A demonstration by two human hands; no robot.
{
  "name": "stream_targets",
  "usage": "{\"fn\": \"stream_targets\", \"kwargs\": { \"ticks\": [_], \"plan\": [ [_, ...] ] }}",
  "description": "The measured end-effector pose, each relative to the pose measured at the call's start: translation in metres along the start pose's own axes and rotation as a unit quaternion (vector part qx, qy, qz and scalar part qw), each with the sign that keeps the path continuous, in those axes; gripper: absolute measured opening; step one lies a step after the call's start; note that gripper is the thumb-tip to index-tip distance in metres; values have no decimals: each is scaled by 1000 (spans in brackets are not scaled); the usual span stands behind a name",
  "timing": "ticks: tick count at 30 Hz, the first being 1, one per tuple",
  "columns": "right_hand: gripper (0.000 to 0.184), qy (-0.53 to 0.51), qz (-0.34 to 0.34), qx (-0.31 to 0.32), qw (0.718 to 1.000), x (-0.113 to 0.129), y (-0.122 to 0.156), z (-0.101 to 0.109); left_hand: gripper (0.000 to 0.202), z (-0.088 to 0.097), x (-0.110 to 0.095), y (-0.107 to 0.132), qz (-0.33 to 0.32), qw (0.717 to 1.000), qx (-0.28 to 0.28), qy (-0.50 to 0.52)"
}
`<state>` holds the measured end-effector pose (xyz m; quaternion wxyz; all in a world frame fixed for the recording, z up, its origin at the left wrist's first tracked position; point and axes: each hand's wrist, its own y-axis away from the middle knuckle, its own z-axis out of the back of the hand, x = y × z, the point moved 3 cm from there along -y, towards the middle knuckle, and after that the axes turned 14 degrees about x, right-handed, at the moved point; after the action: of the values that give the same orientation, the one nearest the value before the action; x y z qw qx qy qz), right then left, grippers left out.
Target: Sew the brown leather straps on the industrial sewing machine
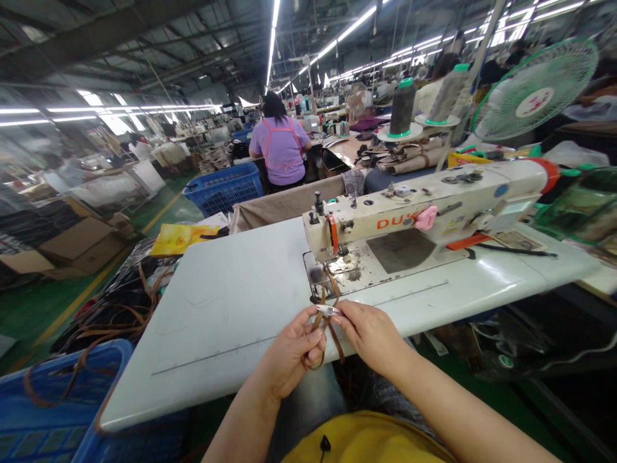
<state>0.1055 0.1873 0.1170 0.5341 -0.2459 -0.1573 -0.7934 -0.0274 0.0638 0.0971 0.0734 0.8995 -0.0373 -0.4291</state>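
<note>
A thin brown strap (332, 283) runs down from the needle area of the white sewing machine (366, 215) to the front edge of the table. My left hand (294, 347) is closed on the strap, its thumb and fingers pinching it just off the table edge. Close beside it, my right hand (369, 331) pinches a small shiny whitish piece (328, 310) whose kind I cannot make out. That piece lies across the strap, near my left fingertips. Loose strap ends (337, 344) hang below both hands.
The white sewing table (226, 302) spreads to my left. A blue basket (110, 360) and a heap of brown straps (137, 308) stand at its left side. Ahead are another blue basket (224, 190) and a person in purple (284, 151). A green fan (535, 96) stands right.
</note>
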Motion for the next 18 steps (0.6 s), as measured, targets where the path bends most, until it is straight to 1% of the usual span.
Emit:
{"fn": "stream_targets", "kwargs": {
  "ticks": [4, 6, 8, 10, 12, 13, 14, 15, 16, 17, 18],
  "plan": [
    [31, -31, -3, -43, 999, -4, 4, 4, 57, -3, -3, 0, 7, 1000, 2, -10],
    [31, -52, -22, -61, 997, -10, 6, 8, 57, -4, -5, 1, 19, 999, -2, -27],
    [33, -53, -56, -60, 995, -22, 6, 14, 56, -5, -5, 3, 33, 998, -3, -51],
    [30, -25, -95, -60, 993, -38, 6, 19, 55, -7, -4, 4, 38, 997, 1, -73],
    [25, 31, -132, -93, 986, -53, 8, 27, 53, -10, -3, 5, 35, 996, 10, -86],
    [27, 60, -142, -118, 981, -57, 10, 31, 51, -12, -3, 5, 32, 996, 16, -86],
    [32, 80, -140, -141, 977, -58, 14, 35, 50, -14, -2, 5, 29, 996, 22, -84],
    [37, 82, -126, -150, 977, -56, 18, 37, 49, -17, -2, 5, 25, 996, 28, -78],
    [41, 56, -100, -139, 984, -51, 21, 37, 48, -20, -2, 4, 20, 997, 33, -71],
    [44, -1, -66, -106, 992, -43, 25, 35, 47, -23, -2, 3, 13, 997, 39, -63],
    [47, -81, -29, -54, 995, -35, 28, 30, 46, -26, -3, 2, 3, 998, 45, -54]
  ]
}}
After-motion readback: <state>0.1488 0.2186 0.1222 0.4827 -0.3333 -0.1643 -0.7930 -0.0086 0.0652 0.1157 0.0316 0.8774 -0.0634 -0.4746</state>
